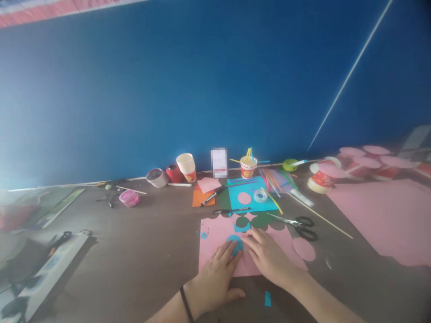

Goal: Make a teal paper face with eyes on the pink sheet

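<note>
Here, one big pink sheet [384, 220] looks uncut beside several cups [323, 179] already topped with pink, too blurred to count. One smaller sheet [210, 233], cut in curves along its far edge but with much left whole, lies under two hands: the left hand [215, 278] rests open on one blue disc [239, 242], the right hand [269, 256] bends beside it, grip unclear. Nearby are one pair of scissors [296, 222] and two loose pink discs [304, 249] [244, 198].
</note>
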The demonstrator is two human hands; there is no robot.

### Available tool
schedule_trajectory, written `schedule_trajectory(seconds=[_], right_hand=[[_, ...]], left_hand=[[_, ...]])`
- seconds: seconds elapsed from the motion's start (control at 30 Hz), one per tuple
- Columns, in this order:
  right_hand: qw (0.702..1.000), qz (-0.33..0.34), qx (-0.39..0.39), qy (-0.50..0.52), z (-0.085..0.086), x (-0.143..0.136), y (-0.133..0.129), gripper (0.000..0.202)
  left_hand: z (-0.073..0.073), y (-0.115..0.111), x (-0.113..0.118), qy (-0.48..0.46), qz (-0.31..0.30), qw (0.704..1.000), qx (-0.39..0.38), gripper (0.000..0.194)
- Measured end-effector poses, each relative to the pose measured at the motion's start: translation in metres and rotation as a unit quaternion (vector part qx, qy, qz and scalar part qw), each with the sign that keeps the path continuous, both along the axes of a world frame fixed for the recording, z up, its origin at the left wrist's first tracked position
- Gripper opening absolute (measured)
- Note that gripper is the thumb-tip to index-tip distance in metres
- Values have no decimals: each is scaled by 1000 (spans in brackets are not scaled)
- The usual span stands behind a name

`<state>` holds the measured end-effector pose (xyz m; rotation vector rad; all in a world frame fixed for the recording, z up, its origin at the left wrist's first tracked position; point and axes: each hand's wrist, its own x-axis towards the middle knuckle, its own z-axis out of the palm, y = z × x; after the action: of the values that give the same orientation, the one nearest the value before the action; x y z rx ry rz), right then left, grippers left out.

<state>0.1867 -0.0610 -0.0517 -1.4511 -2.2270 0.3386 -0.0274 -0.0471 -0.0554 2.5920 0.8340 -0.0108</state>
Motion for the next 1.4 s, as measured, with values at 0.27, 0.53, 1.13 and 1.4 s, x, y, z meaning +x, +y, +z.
schedule_trajectory(seconds=[0.27, 0.53, 1.13, 1.4], right_hand=[[998, -8, 21, -62, -10, 9, 19, 35], [997, -54, 30, -55, 3, 17, 29, 42], [961, -171, -26, 215, 16, 76, 31, 26], [807, -431, -27, 402, 30, 177, 135, 44]], left_hand=[[-3, -2, 1, 10, 4, 1000, 1, 92], [-9, -2, 1, -7, 23, 1000, 13, 91], [-5, 0, 10, -7, 22, 1000, 11, 84], [-7, -2, 11, -1, 42, 999, 9, 89]])
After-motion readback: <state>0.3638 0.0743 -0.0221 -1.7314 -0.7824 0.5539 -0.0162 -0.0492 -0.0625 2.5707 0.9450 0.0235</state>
